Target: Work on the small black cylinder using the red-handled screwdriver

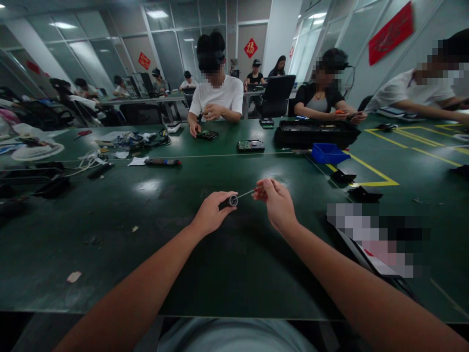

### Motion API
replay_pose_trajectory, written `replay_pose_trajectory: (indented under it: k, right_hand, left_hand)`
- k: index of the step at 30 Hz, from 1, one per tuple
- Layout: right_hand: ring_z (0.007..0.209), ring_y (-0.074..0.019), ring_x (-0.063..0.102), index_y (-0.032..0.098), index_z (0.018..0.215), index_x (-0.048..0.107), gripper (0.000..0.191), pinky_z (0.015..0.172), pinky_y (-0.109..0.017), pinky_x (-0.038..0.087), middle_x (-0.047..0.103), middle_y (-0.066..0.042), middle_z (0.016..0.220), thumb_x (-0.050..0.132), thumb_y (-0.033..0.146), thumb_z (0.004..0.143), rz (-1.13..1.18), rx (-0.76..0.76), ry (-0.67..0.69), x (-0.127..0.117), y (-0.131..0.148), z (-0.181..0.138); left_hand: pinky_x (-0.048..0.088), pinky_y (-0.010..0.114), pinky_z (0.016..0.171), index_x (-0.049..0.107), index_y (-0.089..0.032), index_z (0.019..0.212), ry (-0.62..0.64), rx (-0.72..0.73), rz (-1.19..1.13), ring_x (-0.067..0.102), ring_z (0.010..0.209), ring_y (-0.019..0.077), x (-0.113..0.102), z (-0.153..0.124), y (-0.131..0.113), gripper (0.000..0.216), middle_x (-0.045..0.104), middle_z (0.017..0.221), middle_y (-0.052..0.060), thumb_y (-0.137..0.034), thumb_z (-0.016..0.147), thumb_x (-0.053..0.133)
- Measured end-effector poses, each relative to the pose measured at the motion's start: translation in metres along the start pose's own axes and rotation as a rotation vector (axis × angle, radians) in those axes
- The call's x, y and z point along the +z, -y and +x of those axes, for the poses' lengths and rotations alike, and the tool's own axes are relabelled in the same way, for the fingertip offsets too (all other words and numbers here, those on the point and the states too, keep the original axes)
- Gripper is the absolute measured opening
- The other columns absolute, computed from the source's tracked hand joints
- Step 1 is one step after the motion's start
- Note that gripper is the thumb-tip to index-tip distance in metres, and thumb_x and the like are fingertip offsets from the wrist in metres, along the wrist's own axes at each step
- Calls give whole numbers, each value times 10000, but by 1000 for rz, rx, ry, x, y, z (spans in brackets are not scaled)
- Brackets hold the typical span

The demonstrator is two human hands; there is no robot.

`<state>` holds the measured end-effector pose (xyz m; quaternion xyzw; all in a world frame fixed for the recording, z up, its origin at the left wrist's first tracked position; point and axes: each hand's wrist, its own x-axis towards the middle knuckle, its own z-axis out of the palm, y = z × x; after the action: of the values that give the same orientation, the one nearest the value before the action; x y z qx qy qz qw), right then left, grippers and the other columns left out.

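Note:
My left hand (pixel 210 213) is wrapped round a short dark cylinder (pixel 232 200) with a shiny metal rim, its open end turned toward the right. A thin, pale rod or stiff wire (pixel 245 194) runs from that opening up to the fingertips of my right hand (pixel 275 201). Those fingers are pinched together on the rod's outer end. Whether the rod's inner end touches the inside of the cylinder cannot be made out. Both hands are held above the middle of the green table (pixel 234 274).
Beyond my hands lie a hard drive (pixel 251 145) and a dark handled tool (pixel 163 162). To the right are a blue tray (pixel 330 154), a long black casing (pixel 317 134), black scraps (pixel 365 194) and a blurred-out flat item (pixel 373 244). A co-worker (pixel 216 98) sits opposite.

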<state>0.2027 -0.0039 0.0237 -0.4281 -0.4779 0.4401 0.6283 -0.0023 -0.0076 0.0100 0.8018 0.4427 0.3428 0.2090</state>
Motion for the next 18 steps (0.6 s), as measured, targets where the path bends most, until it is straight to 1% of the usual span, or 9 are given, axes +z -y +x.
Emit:
replay_pose_trajectory:
  k: [3, 5, 9, 12, 18]
  right_hand:
    - [573, -148, 558, 216, 784, 618, 319, 616, -332, 505, 592, 0, 666, 612, 521, 879, 82, 112, -8, -3, 0, 5]
    - [545, -143, 537, 219, 749, 597, 340, 588, -326, 495, 565, 10, 627, 625, 535, 870, 65, 135, -14, -4, 1, 6]
    - [593, -142, 568, 218, 808, 607, 327, 567, -296, 472, 612, 2, 686, 599, 533, 896, -53, -3, -69, -4, 1, 4]
    - [622, -143, 585, 216, 849, 606, 301, 593, -299, 483, 632, 1, 723, 567, 505, 924, -100, -72, -55, -3, 0, 1]
    - [645, -154, 605, 215, 892, 595, 262, 619, -315, 500, 645, -11, 744, 508, 452, 964, -203, -150, -15, -2, 5, -2]
  left_hand:
    - [417, 418, 1064, 637, -281, 1274, 27, 84, 29, 594, 1167, 216, -2, 1, 3, 397, 679, 1244, 32, -218, 888, 706]
    - [411, 426, 1055, 632, -287, 1279, 29, 101, 63, 597, 1153, 219, -1, 2, 5, 403, 681, 1242, 28, -237, 888, 713]
    - [411, 427, 1034, 636, -285, 1273, 17, 56, 98, 604, 1132, 222, 1, 3, 7, 393, 693, 1214, 21, -256, 890, 715]
    - [413, 428, 1026, 635, -293, 1277, 6, 34, 105, 605, 1118, 223, 3, 2, 8, 391, 697, 1195, 13, -272, 894, 711]
    - [407, 440, 1021, 629, -301, 1285, 16, 24, 117, 601, 1103, 230, 2, 1, 8, 397, 697, 1179, 9, -278, 896, 708]
